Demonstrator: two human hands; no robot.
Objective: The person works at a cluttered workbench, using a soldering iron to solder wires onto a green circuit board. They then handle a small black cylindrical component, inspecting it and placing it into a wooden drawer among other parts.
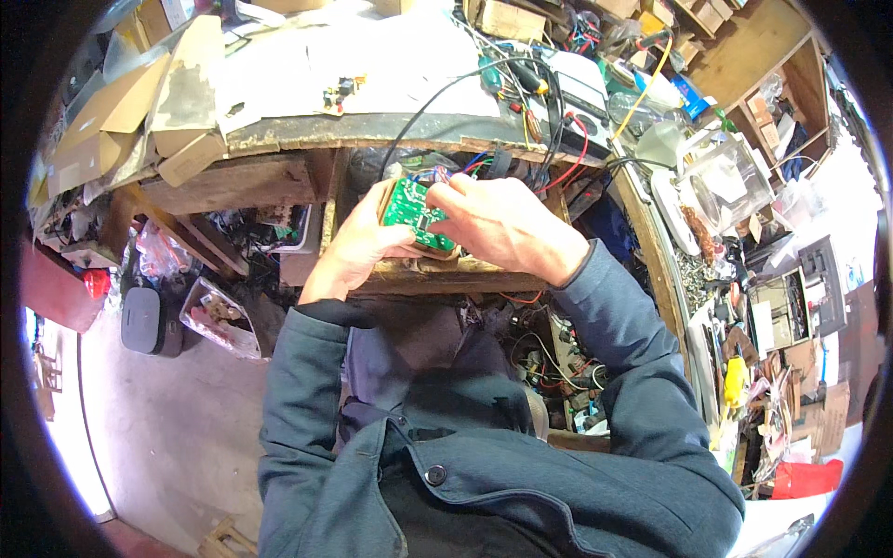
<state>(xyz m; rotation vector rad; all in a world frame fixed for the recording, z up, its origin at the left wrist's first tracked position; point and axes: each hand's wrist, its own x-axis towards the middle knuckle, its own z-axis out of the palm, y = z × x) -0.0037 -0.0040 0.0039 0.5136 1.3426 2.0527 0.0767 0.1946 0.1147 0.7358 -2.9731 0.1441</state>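
Note:
A green circuit board [404,206] with pale solder spots sits in a shallow brownish case, held up over an open drawer [437,279] at the bench's front. My left hand [358,244] is closed round the left side of the case, thumb along its lower edge. From the right, my right hand [493,223] reaches over the board with bent fingers pressed together at its right side. What those fingertips hold, if anything, is hidden. Colored wires [479,166] lie just behind the board, and a black cable [406,126] runs up from there onto the bench.
On the bench top [279,70] lie small electronic parts [342,93] and, farther right, green-handled pliers [490,74]. A cardboard box [112,130] stands at the left. Clutter with a clear plastic container [730,177] fills the right side. A grey bin [142,321] stands on the floor.

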